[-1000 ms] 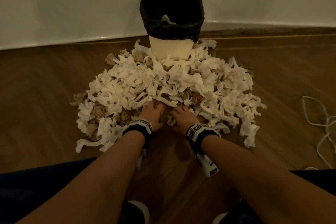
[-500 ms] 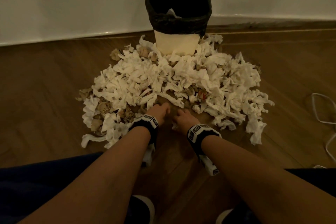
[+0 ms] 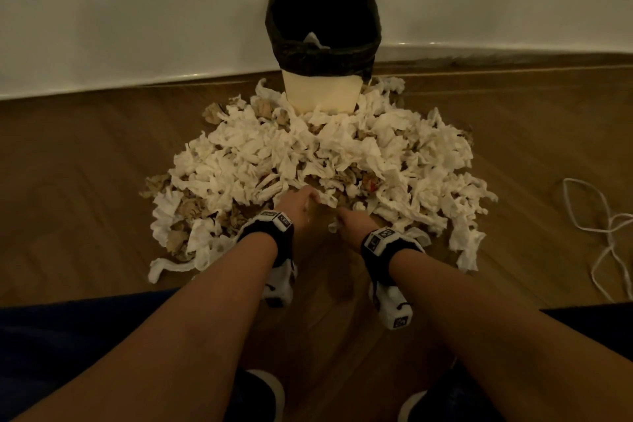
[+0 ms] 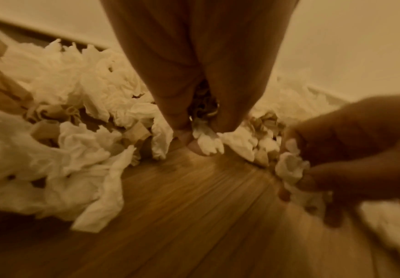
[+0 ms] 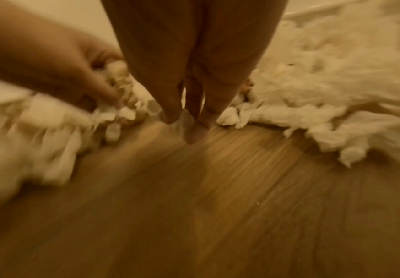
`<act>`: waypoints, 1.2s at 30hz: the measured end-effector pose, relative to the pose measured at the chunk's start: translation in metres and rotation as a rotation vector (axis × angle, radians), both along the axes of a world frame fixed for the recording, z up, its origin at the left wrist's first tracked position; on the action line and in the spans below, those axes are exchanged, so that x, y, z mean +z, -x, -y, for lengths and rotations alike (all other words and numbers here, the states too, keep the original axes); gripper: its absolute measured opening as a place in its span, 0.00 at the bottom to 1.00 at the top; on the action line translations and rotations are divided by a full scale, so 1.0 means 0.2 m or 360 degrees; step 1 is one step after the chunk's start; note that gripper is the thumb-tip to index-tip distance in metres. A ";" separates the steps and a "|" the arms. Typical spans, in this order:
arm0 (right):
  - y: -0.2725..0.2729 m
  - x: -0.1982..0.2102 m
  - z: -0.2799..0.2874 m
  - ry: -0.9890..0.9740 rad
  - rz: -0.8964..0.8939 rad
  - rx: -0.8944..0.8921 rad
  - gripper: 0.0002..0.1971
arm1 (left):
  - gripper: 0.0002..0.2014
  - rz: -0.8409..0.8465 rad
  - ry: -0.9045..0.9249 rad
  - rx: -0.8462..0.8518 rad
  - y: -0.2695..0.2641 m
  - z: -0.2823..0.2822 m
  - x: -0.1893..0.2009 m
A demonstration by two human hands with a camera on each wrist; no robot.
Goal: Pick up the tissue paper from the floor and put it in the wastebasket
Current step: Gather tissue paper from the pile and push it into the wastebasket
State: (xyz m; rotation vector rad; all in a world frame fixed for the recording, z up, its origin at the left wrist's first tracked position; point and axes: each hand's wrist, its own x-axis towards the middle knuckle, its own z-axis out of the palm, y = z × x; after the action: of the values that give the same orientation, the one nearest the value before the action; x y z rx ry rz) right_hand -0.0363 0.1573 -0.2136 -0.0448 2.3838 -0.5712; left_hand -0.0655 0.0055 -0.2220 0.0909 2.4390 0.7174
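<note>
A wooden floor point(image 3: 85, 154) is running up to a pale wall, where the wastebasket point(image 3: 323, 44) is standing behind a heap of tissue paper point(image 3: 308, 154). The left hand point(image 3: 294, 207) is pinching a scrap at the heap's near edge; the right hand point(image 3: 352, 224) is curling round a crumpled wad. Squeezing each wad tighter should be preventing drops.

Setting: indoor room, domestic or office type; cannot tell which. Evidence: wood-plank floor point(image 3: 85, 154) in brown tones; plain white wall point(image 3: 137, 10) meeting the floor at a pale skirting board point(image 3: 513, 48); small cream wastebasket point(image 3: 322, 92) with black liner standing against the wall; loose white cord point(image 3: 603, 226) lying on the floor at right. Lighting dim, warm.
</note>
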 end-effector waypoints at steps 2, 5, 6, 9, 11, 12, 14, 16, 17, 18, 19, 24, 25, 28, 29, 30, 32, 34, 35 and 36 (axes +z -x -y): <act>0.00 0.03 -0.05 0.0072 -0.0038 -0.0185 0.16 | 0.18 0.0038 -0.0165 0.0203 0.02 -0.01 0.05; 0.01 0.07 -0.11 0.0267 -0.0056 -0.0566 0.18 | 0.15 0.0107 -0.0435 0.0493 0.04 -0.03 0.13; 0.01 0.08 -0.12 0.0363 -0.0046 -0.0693 0.18 | 0.14 0.0108 -0.0478 0.0538 0.05 -0.04 0.16; 0.02 0.12 -0.16 0.0580 -0.0026 -0.0927 0.17 | 0.05 0.0110 -0.0548 0.0567 0.08 -0.06 0.24; 0.03 0.15 -0.17 0.0573 -0.0079 -0.0931 0.17 | 0.08 0.0154 -0.0644 0.0630 0.09 -0.08 0.30; 0.04 0.17 -0.17 0.0582 -0.0116 -0.0932 0.16 | 0.10 0.0157 -0.0662 0.0670 0.10 -0.08 0.32; 0.06 0.23 -0.18 0.0579 -0.0169 -0.0919 0.16 | 0.15 0.0145 -0.0634 0.0704 0.12 -0.09 0.36; 0.08 0.28 -0.18 0.0533 -0.0213 -0.0853 0.17 | 0.16 0.0102 -0.0618 0.0762 0.14 -0.09 0.38; 0.09 0.30 -0.19 0.0494 -0.0237 -0.0800 0.18 | 0.17 0.0096 -0.0623 0.0795 0.14 -0.09 0.39; 0.10 0.32 -0.19 0.0448 -0.0270 -0.0747 0.18 | 0.17 0.0092 -0.0633 0.0809 0.15 -0.10 0.40; 0.12 0.34 -0.20 0.0402 -0.0295 -0.0699 0.17 | 0.18 0.0082 -0.0647 0.0790 0.16 -0.10 0.41; 0.21 0.45 -0.25 0.0335 -0.0404 -0.0598 0.13 | 0.18 -0.0221 -0.0605 0.0682 0.21 -0.06 0.50; 0.24 0.47 -0.26 0.0329 -0.0432 -0.0594 0.11 | 0.18 -0.0303 -0.0611 0.0670 0.23 -0.04 0.52; 0.35 0.54 -0.26 0.0451 -0.0518 -0.0696 0.04 | 0.18 -0.0546 -0.0713 0.0702 0.29 -0.03 0.60; 0.39 0.58 -0.26 0.0548 -0.0534 -0.0787 0.03 | 0.18 -0.0640 -0.0736 0.0762 0.32 -0.03 0.64; 0.45 0.62 -0.25 0.0642 -0.0572 -0.0881 0.06 | 0.17 -0.0730 -0.0753 0.0831 0.35 -0.03 0.67; 0.56 0.70 -0.24 0.0793 -0.0659 -0.0997 0.02 | 0.16 -0.0872 -0.0804 0.0902 0.42 -0.04 0.75; 0.68 0.79 -0.21 0.0917 -0.0754 -0.1090 0.10 | 0.15 -0.0983 -0.0780 0.0840 0.50 -0.05 0.82; 0.74 0.82 -0.20 0.0988 -0.0782 -0.1140 0.12 | 0.15 -0.1051 -0.0740 0.0786 0.54 -0.05 0.85; 0.79 0.86 -0.18 0.1056 -0.0804 -0.1171 0.12 | 0.15 -0.1124 -0.0698 0.0738 0.59 -0.05 0.88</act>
State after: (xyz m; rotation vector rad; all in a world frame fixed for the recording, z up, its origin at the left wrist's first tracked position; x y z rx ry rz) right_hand -0.1949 0.1941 -0.0420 0.4624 2.5215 -1.8650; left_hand -0.1837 0.0156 -0.0451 -0.0696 2.9416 1.6556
